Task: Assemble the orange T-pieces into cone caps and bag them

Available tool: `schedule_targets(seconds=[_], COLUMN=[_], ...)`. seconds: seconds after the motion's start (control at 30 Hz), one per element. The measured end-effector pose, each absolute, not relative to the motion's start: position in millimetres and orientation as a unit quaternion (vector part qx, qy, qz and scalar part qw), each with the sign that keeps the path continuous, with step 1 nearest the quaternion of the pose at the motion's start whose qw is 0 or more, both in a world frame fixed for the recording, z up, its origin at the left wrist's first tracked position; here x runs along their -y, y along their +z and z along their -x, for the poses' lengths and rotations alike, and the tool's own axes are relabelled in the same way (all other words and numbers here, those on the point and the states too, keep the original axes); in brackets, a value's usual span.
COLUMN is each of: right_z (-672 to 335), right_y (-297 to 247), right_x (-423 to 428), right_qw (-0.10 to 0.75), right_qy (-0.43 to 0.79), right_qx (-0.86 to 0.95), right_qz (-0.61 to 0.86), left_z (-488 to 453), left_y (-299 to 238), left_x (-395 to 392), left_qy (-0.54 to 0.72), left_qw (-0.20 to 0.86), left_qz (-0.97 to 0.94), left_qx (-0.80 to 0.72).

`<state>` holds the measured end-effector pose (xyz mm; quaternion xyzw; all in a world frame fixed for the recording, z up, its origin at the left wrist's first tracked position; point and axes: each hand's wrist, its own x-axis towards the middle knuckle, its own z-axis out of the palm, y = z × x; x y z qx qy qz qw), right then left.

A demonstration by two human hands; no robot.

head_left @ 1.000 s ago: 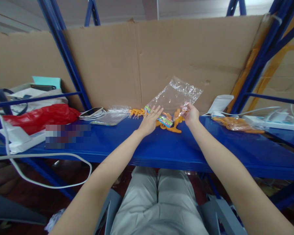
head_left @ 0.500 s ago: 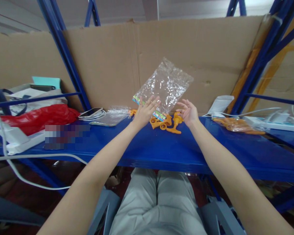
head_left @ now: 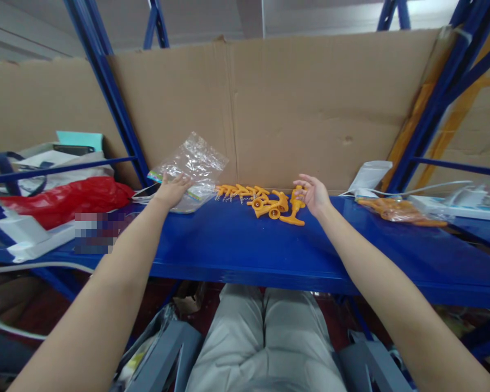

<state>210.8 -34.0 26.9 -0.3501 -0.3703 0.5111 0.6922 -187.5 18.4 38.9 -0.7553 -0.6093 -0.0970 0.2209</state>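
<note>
My left hand (head_left: 172, 190) holds a crinkled clear plastic bag (head_left: 190, 162) with a coloured printed strip, out to the left over a flat stack of similar bags (head_left: 184, 203) on the blue shelf (head_left: 245, 245). A pile of small orange plastic parts (head_left: 265, 201) lies in the middle of the shelf against the cardboard backing. My right hand (head_left: 313, 193) hovers at the right end of that pile, fingers loosely curled and apart, holding nothing.
A phone with a white cable (head_left: 147, 190), a red bag (head_left: 65, 198) and white boxes (head_left: 24, 237) sit at the left. To the right lie a white pouch (head_left: 367, 177), a bag of orange parts (head_left: 396, 209) and a white power strip (head_left: 453, 204). Cardboard (head_left: 310, 109) backs the shelf.
My left hand carried the clear bag from above the orange parts to the left side of the shelf. My right hand let go of the bag and stayed by the parts.
</note>
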Motion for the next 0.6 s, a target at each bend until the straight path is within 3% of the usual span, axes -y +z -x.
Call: schedule_targets(seconds=[0.3,0.6], right_z=[-212.5,-210.3], right_y=[23.7,25.4], right_x=[32.0,33.5], right_qw=[0.685,0.679], right_qy=[0.508,0.507], right_qx=[0.383,0.382], right_qz=[0.355,0.368], left_z=[210.3,196.9], left_y=[11.7,32.7], left_x=[-26.0,-30.6], left_qy=[-0.065,0.017], left_qw=[0.155,0.190], left_qz=[0.717,0.592], left_qx=[0.677,0.783])
